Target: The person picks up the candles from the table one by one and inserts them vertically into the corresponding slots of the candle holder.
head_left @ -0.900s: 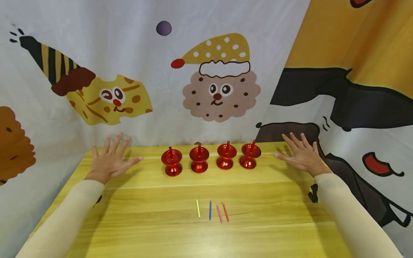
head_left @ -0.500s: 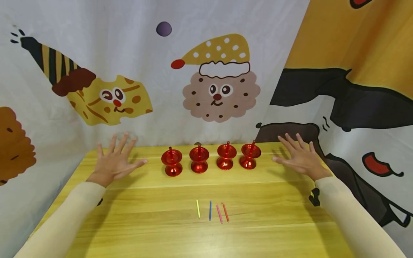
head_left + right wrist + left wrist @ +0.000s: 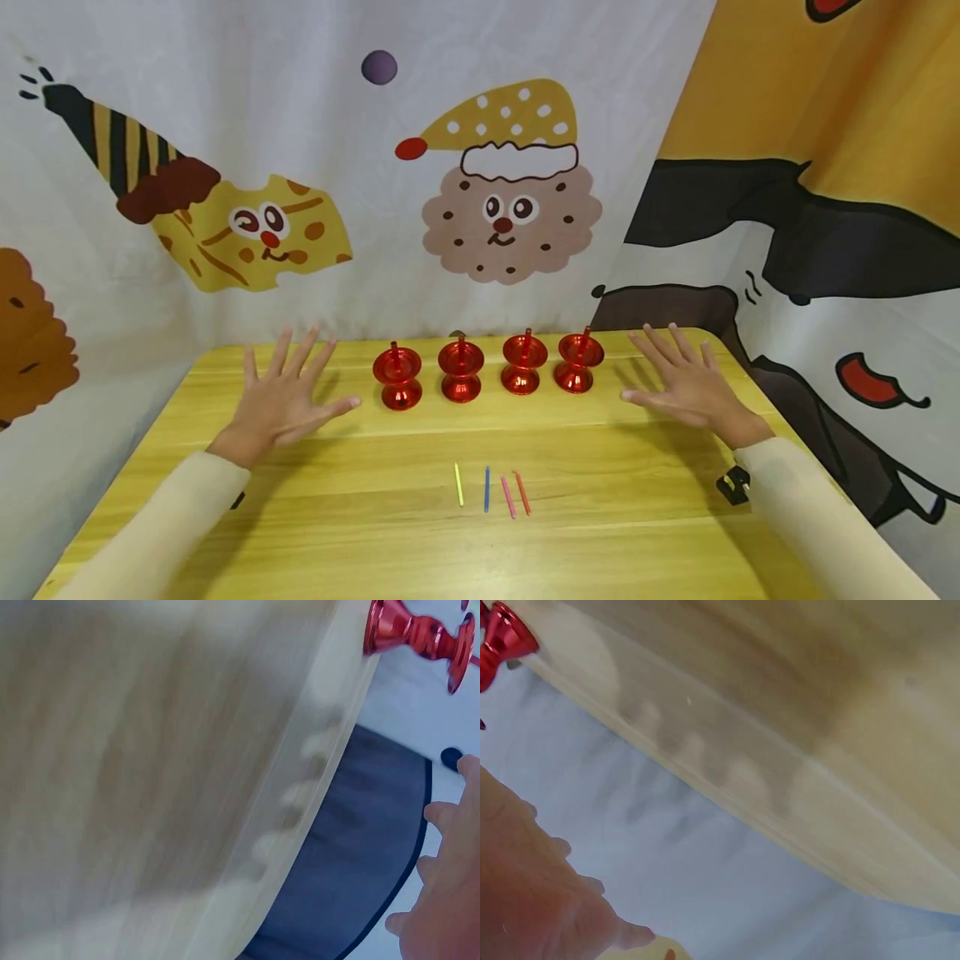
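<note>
Left hand (image 3: 281, 408): hung over the worktop (image 3: 337, 533), left of the stands (image 3: 461, 388), fingers and thumb spread, its grip empty
Right hand (image 3: 693, 392): hung opposite, right of the stands, fingers spread too, grip also empty
Step between the hands: looked like a ready pose, with no stick touched and no lifting begun
Next reach: as judged, taking up a stick would have called for one hand to draw inward and nearer, then a light fingertip pinch across the thin shaft
Yellow stick (image 3: 459, 485): lay flat at the left end of the loose row, long axis near to far, far end slightly left
Blue stick (image 3: 487, 490): lay next, its axis almost straight near to far
Pink stick (image 3: 508, 497): lay slanted, far end to the left
Red stick (image 3: 522, 493): lay just beside the pink stick, apart and nearly parallel, far end also leaning left
Stands: stood upright in a row along the far side, axes vertical, bowls facing up, each with a thin peg (image 3: 461, 348) rising from its middle
Sticks and stands: were well apart, the sticks nearer, their far ends pointing roughly toward the row of stands
</note>
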`<act>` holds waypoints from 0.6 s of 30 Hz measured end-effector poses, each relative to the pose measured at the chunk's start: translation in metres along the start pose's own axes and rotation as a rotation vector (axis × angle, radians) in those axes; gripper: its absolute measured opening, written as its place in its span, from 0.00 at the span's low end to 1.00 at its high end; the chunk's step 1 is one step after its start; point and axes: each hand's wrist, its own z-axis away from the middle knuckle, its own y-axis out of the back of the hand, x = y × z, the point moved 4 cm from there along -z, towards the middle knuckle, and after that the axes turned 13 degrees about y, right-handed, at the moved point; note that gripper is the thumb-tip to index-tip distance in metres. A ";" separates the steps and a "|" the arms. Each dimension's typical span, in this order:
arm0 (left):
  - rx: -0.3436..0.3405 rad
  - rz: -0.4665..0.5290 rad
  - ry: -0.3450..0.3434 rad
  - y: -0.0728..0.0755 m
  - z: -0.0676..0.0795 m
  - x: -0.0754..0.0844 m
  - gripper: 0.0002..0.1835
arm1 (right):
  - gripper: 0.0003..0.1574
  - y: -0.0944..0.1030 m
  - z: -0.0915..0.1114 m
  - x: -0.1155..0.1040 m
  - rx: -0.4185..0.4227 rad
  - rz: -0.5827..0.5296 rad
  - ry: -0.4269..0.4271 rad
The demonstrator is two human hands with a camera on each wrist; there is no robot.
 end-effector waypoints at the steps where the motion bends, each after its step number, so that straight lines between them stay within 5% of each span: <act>1: 0.001 0.007 -0.003 -0.001 0.003 0.001 0.59 | 0.66 0.000 0.001 -0.003 0.000 -0.001 0.008; 10: -0.029 0.136 -0.011 -0.005 0.013 0.015 0.58 | 0.65 -0.003 0.007 -0.030 0.082 -0.114 0.047; 18: -0.144 0.644 -0.028 -0.002 0.007 0.031 0.50 | 0.53 -0.007 0.005 -0.063 0.243 -0.401 0.038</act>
